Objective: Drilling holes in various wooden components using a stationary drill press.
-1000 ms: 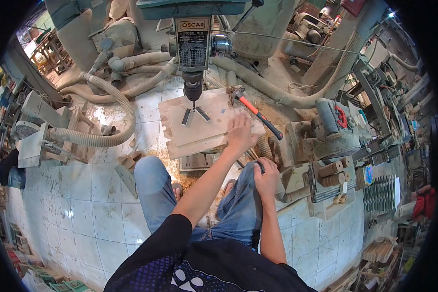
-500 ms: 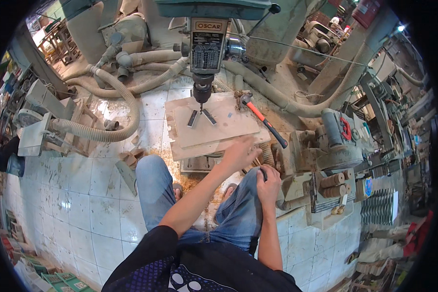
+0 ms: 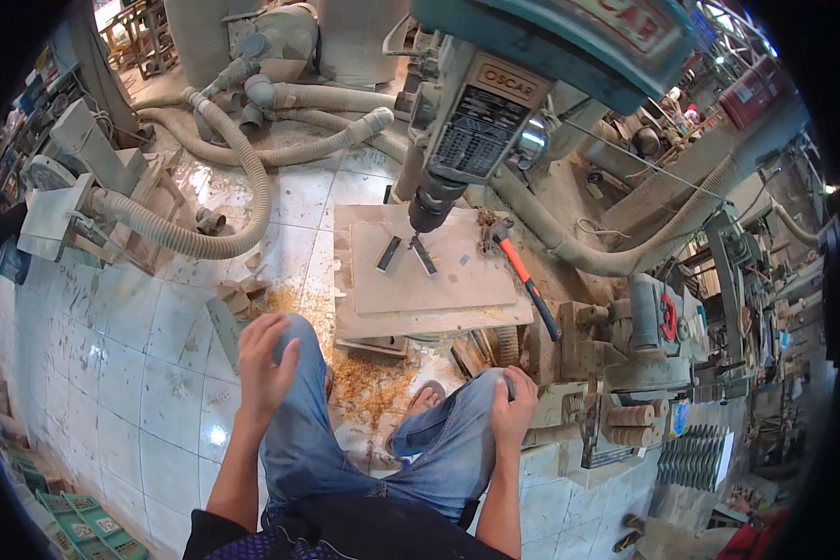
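Front of board [image 3: 429, 298] free (chuck [image 3: 431, 204] obstructs back).

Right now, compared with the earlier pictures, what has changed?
The bare left hand moved left and back, from the pale flat rectangular board to beside the blue-jeaned left knee; no grasp or release shows. The bare right hand, two small black rectangular pieces and orange-and-black-handled hammer stayed put.

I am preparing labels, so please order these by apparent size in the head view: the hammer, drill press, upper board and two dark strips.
1. Drill press
2. Upper board
3. Hammer
4. Left strip and right strip: too alike to rank.
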`<action>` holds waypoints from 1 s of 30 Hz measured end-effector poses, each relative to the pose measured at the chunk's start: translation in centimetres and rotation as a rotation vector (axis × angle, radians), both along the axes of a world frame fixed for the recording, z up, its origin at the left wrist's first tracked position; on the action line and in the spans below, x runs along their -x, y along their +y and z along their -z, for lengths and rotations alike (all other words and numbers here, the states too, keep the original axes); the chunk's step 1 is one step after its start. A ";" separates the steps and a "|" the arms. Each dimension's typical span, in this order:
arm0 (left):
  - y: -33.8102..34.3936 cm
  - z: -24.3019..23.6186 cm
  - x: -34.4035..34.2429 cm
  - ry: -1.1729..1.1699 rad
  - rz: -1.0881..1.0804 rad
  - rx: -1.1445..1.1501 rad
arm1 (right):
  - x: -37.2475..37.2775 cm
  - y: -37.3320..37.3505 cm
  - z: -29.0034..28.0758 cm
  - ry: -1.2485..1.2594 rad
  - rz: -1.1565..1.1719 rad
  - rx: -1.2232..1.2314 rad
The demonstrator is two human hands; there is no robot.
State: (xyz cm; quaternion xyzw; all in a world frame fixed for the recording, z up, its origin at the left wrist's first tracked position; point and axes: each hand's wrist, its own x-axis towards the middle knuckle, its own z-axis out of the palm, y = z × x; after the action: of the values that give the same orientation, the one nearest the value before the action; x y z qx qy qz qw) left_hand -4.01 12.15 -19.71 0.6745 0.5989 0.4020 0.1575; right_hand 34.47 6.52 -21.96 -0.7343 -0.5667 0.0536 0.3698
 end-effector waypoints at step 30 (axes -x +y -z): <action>-3.8 1.2 2.4 0.256 -0.229 0.169 | 1.3 1.3 0.0 0.047 -0.083 -0.023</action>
State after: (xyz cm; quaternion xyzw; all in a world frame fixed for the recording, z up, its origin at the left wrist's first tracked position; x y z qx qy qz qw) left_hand -6.46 8.39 -20.87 0.6318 0.7186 0.2765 0.0895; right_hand 33.19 7.82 -21.99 -0.7042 -0.5886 0.0797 0.3890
